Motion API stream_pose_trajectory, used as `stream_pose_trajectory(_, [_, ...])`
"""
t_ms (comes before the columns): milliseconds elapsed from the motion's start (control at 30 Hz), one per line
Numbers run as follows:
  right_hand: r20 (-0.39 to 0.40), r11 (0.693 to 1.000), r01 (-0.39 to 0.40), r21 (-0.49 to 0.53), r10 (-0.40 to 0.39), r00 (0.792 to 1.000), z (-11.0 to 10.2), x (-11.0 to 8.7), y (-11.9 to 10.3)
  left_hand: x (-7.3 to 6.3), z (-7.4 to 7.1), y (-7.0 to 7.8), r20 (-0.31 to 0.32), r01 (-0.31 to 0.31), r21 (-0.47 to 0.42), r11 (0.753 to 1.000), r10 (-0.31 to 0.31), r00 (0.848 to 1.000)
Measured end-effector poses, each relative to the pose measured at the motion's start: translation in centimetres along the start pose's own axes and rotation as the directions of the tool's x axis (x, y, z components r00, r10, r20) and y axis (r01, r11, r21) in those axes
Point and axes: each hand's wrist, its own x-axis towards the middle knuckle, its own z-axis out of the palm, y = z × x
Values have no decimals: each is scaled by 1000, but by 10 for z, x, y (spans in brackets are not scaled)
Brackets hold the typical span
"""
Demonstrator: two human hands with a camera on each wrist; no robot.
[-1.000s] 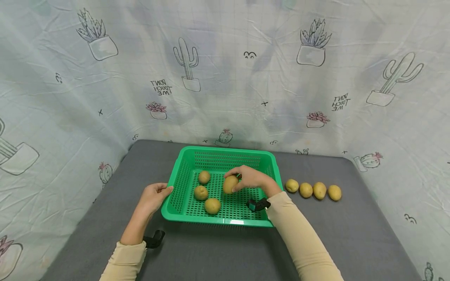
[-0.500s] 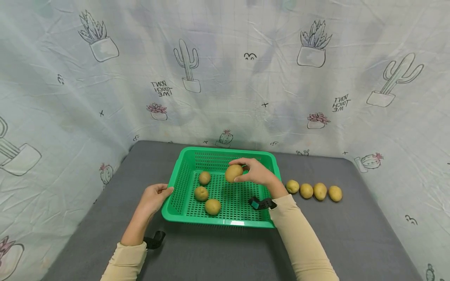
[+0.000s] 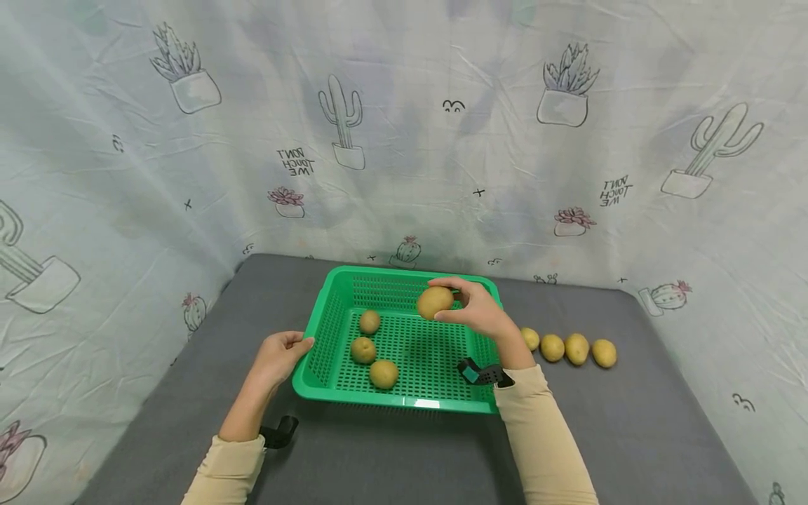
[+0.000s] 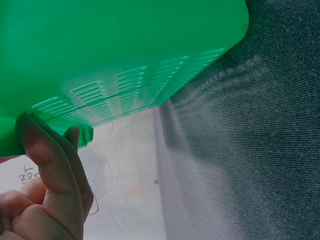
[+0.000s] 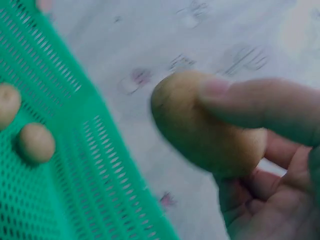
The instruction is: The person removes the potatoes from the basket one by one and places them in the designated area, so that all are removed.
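Note:
My right hand [image 3: 476, 308] holds a potato [image 3: 435, 303] between thumb and fingers, raised above the right half of a green plastic basket [image 3: 413, 402]. The right wrist view shows the same potato [image 5: 200, 125] pinched under the thumb, with the basket wall [image 5: 107, 150] off to the left. My left hand [image 3: 278, 358] grips the basket's left rim, thumb on top. From below, the left wrist view has the fingers [image 4: 55, 160] curled under that rim. Three potatoes lie on the basket floor toward its left, among them a front one [image 3: 384, 374].
To the right of the basket, several potatoes [image 3: 577, 348] stand in a row on the grey cloth [image 3: 379, 456]; my right arm partly covers the nearest. A pale printed curtain [image 3: 404, 140] hangs behind and along both sides of the table.
My right hand has lifted the potato off the basket floor and carried it up and to the right. My left hand has stayed on the rim.

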Motion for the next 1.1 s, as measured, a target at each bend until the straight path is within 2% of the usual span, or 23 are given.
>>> stream_pose_trajectory(267, [-43,996,73,-45,-75,996,-10,-22,-12,-2,2,-2,5,12,-5,1000,-12,1000])
stream_pose_trajectory(367, [-64,996,78,-40,-81,995,-16,-31,-15,-2,1,-2,5,11,-4,1000,-11,1000])
stream_pose_trajectory(567, [-136,995,91,26,-87,987,-27,-55,-13,-1,-1,-1,11,14,4,1000,-14,1000])
stream_pose_trajectory(800, [-227,986,147,76,-126,966,-42,-86,-5,0,-1,1,8,12,14,1000,-12,1000])
stream_pose_trajectory(900, [-263,987,138,77,-113,958,-48,-99,2,0,0,2,4,14,11,1000,-14,1000])
stream_pose_trajectory(1100, [-354,991,81,107,-38,935,-56,-119,25,1,0,1,5,12,7,1000,-12,1000])
